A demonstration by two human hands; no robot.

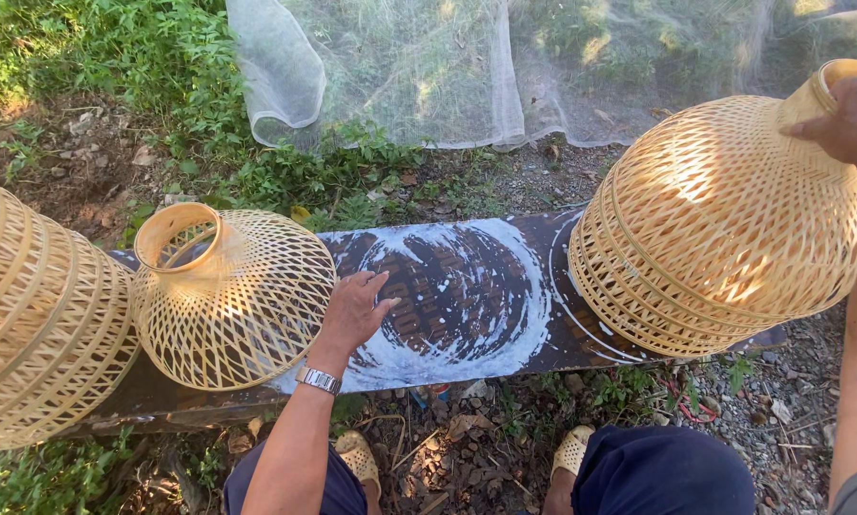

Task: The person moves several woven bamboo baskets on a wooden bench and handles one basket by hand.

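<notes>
The person crouches over a dark board (467, 296) laid on the ground, smeared with white in swirling rings. The left hand (354, 310) rests flat on that board, fingers spread wide, holding nothing, its knuckles just beside a single woven bamboo shade (233, 296). That shade lies tilted on the board's left part, its narrow round collar pointing up and to the far left, its wide mouth toward the near right, so the long axis runs slantwise. There is a silver wristwatch (318, 381) on that arm.

On the right, the right hand (846, 122) is laid over the collar end of a stack of bamboo shades (724, 229). The fingers curl onto the weave near the collar; how firmly it grips I cannot tell. The stack leans with its collar to the far right and its mouths down toward the near left, resting on the board's right end. I make out several nested rims, perhaps five or six, but the exact count is unclear.

A second stack of shades (33, 319) sits at the left edge, touching the single shade, cut off by the frame.

A sheet of white netting (400, 67) lies on the grass (114, 57) beyond. Two pale sandals (571, 448) show near the knees.
</notes>
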